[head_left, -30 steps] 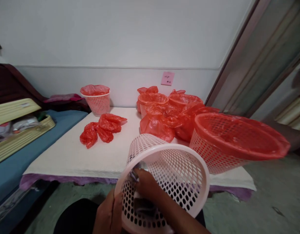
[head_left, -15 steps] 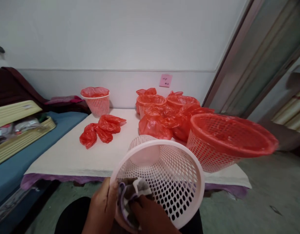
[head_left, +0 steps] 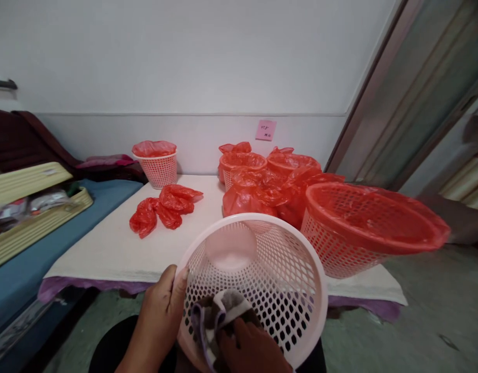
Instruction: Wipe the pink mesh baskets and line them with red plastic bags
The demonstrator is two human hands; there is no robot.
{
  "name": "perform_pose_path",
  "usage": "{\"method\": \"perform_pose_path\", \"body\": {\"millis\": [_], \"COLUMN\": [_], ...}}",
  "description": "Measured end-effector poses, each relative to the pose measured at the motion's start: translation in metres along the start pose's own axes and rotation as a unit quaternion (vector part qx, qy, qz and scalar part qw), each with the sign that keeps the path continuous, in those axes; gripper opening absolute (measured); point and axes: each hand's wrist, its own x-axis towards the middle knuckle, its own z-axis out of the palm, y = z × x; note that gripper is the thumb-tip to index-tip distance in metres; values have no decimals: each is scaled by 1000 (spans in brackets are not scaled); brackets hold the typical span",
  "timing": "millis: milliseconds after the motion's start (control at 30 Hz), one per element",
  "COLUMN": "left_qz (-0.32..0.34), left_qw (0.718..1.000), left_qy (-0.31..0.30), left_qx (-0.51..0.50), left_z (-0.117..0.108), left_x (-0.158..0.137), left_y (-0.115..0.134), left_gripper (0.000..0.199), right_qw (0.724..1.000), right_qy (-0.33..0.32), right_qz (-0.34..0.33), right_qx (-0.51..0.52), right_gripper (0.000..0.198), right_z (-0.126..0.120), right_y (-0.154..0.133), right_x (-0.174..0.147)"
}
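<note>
A white perforated plastic basket (head_left: 289, 269) lies tipped toward me at the table's front edge, its wide mouth facing me. At the left of its rim my left hand (head_left: 165, 300) grips it, thumb inside and fingers outside. My right hand (head_left: 250, 339) reaches into the mouth, closed on a grey, white and purple cloth (head_left: 233, 305). The cloth rests against the lower inner wall of the basket. Part of the right hand's grip is hidden in the cloth's folds.
On the white-covered table (head_left: 107, 254) lie crumpled red plastic bags (head_left: 165, 210). A red-lined basket (head_left: 159, 168) stands back left. More lined baskets (head_left: 244, 163) and red bags crowd the back right. One large lined basket (head_left: 340, 238) leans at the right. A yellow box (head_left: 40, 212) sits left.
The basket's mouth has tilted up a little, showing more of its bottom. My right hand and the cloth have moved slightly down and right inside it. My left hand still holds the rim.
</note>
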Motion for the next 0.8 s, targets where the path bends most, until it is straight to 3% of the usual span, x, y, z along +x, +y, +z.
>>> {"method": "perform_pose_path", "body": {"millis": [100, 200, 300, 367, 433, 500, 600, 700, 800], "left_qz": [11, 2, -39, -61, -80, -97, -101, -90, -68], "left_qw": [1000, 999, 991, 983, 972, 965, 967, 973, 982], "left_qy": [-3, 8, 35, 8, -32, -26, 2, 1, 9], "left_qx": [-3, -49, -123, -174, -219, -242, -233, -211, -177], "left_z": [2, 7, 13, 21, 28, 32, 28, 16, 10], "left_x": [5, 6, 0, -10, -22, -31, -37, -35, -35], "left_y": [6, 7, 4, -1, -8, -15, -24, -27, -21], "left_gripper": [35, 37, 40, 38, 35, 36, 38, 37, 38], "right_qw": [998, 1000, 994, 982, 964, 937, 908, 928, 963], "right_qy": [50, 2, -95, -122, -94, -53, -37, -71, -140], "right_qz": [-2, -3, 13, 40, 80, 110, 84, 51, 98], "right_qx": [-32, -14, 56, 136, 235, 328, 409, 362, 207], "right_gripper": [31, 33, 40, 52, 60, 61, 57, 54, 40], "right_z": [20, 20, 0, -20, -39, -52, -54, -39, -21], "right_y": [-10, -8, -6, -9, -15, -20, -21, -8, 12], "right_x": [2, 9, 21, 31, 42, 49, 54, 55, 58]}}
